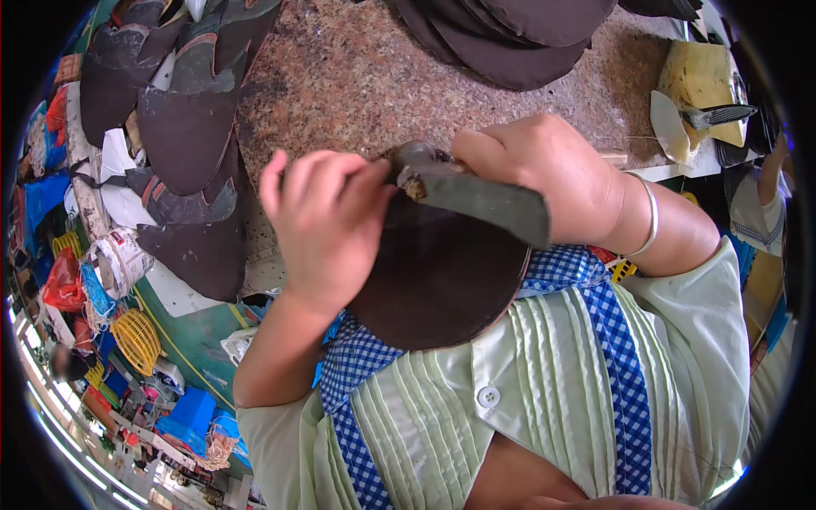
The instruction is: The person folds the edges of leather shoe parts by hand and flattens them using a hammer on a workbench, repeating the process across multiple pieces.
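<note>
1. Two bare hands worked one dark leather piece (438, 280) held against the person's chest, above a pale green pleated shirt (552, 374) with blue checked trim. The left hand (327, 225) was closed on the piece's upper left edge, fingers curled over the top and thumb pressed toward the middle.

2. The right hand (544, 170) was clamped on a dark flat tool (484, 200) laid across the top of the piece; its tip met the leather just beside the left thumb. A bangle (650, 221) sat on that wrist.

3. Judged from the grip, the work would have gone best with the left hand pinning the edge firmly, its thumb kept clear of the tool's tip, and the tool drawn in short, steady passes along the rim.

4. Several cut leather pieces (183, 127) lay fanned over the speckled stone worktop (357, 76), with another stack (510, 34) at the far edge; neither touched the hands.

5. A pale block (701, 76) bearing a brush-like tool (722, 115) stood to the far right, well apart.

6. A white tub (119, 259) and a yellow basket (136, 340) sat low on the left amid clutter, clear of the work.

7. Little stood in the way; the nearest leather pile was near the left wrist.
</note>
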### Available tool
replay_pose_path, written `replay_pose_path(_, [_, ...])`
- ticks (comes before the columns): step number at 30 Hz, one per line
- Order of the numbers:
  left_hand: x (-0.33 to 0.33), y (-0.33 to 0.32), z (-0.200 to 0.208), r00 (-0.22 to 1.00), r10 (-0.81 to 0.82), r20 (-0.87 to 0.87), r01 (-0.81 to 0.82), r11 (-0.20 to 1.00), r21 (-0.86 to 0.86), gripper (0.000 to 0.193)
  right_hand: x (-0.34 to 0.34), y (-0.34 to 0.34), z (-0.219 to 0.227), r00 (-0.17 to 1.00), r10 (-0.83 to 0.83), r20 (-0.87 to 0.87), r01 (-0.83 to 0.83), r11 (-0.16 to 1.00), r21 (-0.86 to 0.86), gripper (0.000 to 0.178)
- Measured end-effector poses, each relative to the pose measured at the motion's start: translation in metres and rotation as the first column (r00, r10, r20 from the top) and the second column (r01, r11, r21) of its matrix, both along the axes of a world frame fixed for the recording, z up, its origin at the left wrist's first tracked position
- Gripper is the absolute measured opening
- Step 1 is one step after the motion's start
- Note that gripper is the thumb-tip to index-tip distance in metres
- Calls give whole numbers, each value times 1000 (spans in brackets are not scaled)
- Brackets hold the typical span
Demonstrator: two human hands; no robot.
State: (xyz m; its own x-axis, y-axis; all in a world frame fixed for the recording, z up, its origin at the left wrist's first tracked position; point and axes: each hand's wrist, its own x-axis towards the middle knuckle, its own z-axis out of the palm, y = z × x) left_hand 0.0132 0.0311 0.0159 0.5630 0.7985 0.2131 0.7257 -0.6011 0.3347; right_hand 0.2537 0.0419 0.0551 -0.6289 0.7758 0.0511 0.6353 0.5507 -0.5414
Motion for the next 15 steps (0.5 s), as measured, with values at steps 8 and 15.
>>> replay_pose_path(8, [-2, -5, 0, 994, 69, 79, -68, 998, -14, 16, -5, 8, -5, 994, -27, -106, 19, 997, -79, 18])
replay_pose_path(15, [-7, -7, -5, 993, 112, 47, -112, 994, -8, 19, -10, 11, -4, 997, 80, 5, -80, 995, -56, 19])
